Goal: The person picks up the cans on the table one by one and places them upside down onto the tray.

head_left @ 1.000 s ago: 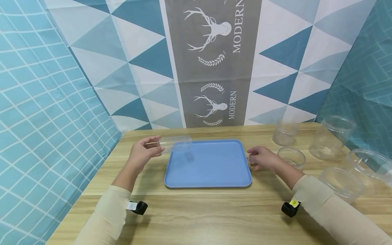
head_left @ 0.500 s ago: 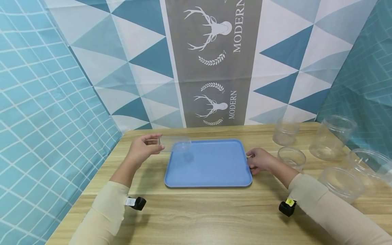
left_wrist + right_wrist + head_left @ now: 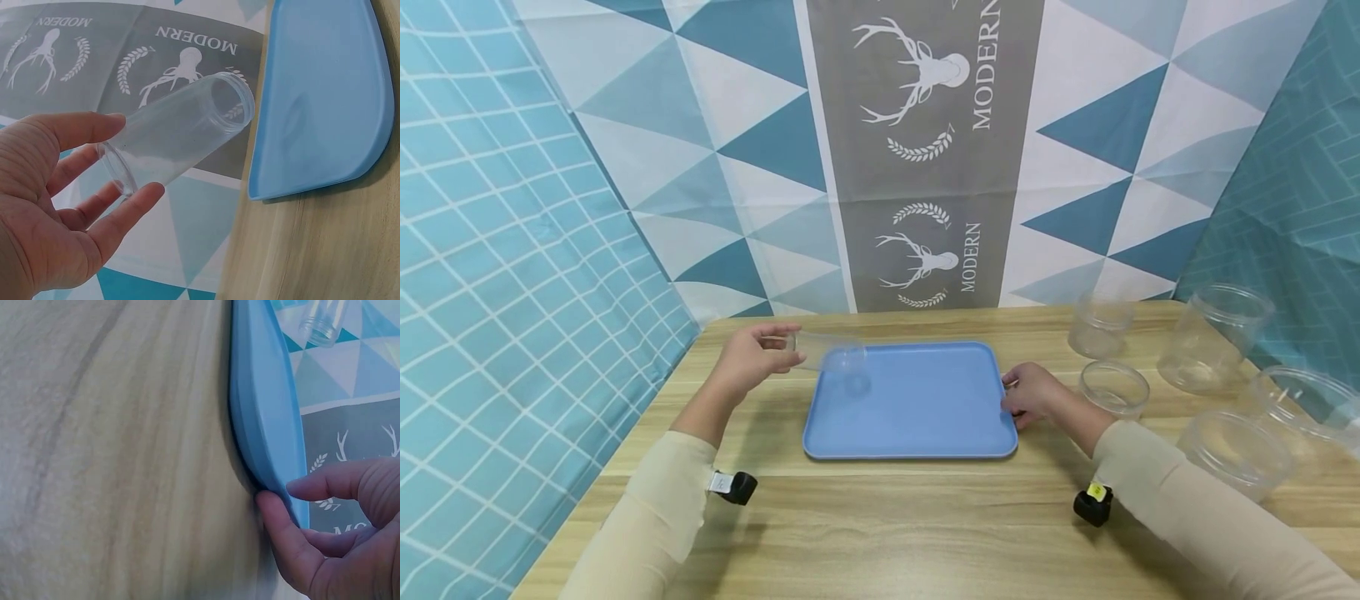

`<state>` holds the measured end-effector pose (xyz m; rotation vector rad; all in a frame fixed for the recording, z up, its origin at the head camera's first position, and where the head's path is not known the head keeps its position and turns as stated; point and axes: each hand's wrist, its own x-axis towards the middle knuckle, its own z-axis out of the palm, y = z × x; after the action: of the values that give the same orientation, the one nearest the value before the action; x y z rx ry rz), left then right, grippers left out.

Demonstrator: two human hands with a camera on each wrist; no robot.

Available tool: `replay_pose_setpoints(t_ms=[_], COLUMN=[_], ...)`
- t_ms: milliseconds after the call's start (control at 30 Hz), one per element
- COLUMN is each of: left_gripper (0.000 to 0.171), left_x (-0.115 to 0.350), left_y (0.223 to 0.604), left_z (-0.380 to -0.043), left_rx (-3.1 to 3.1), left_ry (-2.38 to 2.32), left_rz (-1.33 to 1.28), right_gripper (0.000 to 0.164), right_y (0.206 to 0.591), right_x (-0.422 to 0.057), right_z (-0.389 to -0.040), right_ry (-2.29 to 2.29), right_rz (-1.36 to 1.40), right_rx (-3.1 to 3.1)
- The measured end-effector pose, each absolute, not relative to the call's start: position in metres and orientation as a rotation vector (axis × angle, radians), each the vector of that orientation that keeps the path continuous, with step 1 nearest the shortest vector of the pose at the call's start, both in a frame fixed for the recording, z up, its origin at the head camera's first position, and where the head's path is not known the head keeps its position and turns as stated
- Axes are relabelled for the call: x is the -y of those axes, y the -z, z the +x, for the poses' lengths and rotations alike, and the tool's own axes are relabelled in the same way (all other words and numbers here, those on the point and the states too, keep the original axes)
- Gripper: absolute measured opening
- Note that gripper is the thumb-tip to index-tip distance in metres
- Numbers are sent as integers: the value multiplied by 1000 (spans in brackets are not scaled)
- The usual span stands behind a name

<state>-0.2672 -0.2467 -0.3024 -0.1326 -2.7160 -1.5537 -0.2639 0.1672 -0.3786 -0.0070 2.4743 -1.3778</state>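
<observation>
My left hand (image 3: 747, 363) grips one end of a clear plastic jar (image 3: 831, 352) with its fingers and thumb. The jar is held on its side above the left back corner of a blue tray (image 3: 917, 408). In the left wrist view, its threaded open mouth (image 3: 234, 100) faces the tray. At the tray's right side, my right hand (image 3: 1037, 392) pinches the rim. The right wrist view shows the thumb (image 3: 306, 487) over the rim and a finger (image 3: 275, 515) at its underside.
Several clear jars stand on the wooden table (image 3: 895, 533) at the right: a small jar (image 3: 1101, 329) at the back, a tall jar (image 3: 1210, 342), a low jar (image 3: 1114, 392) near my right forearm, and a wide jar (image 3: 1236, 450). Patterned cloth (image 3: 760, 167) hangs behind the table.
My right hand has moved in slightly from just beside the tray and now grips its right rim. The left hand has stayed nearly still with the jar, tilting it slightly mouth-down.
</observation>
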Motion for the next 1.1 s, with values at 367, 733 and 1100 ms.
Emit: replay_pose_setpoints(t_ms=[367,733,1100], left_gripper=[48,47,44], left_x=[241,230,220], left_y=[301,291,283], left_z=[-276,-285,-294], left_rx=[2785,2864,2934], left_ry=[1429,1262,1054], left_rz=[-162,-263,-301], right_gripper=[57,56,56], right_y=[383,382,381], right_x=[-165,-165,-165], right_z=[-265,-267,-267], right_ry=[1318,1320,1319], right_rz=[8,43,62], right_rx=[-2517,-2481,-2473])
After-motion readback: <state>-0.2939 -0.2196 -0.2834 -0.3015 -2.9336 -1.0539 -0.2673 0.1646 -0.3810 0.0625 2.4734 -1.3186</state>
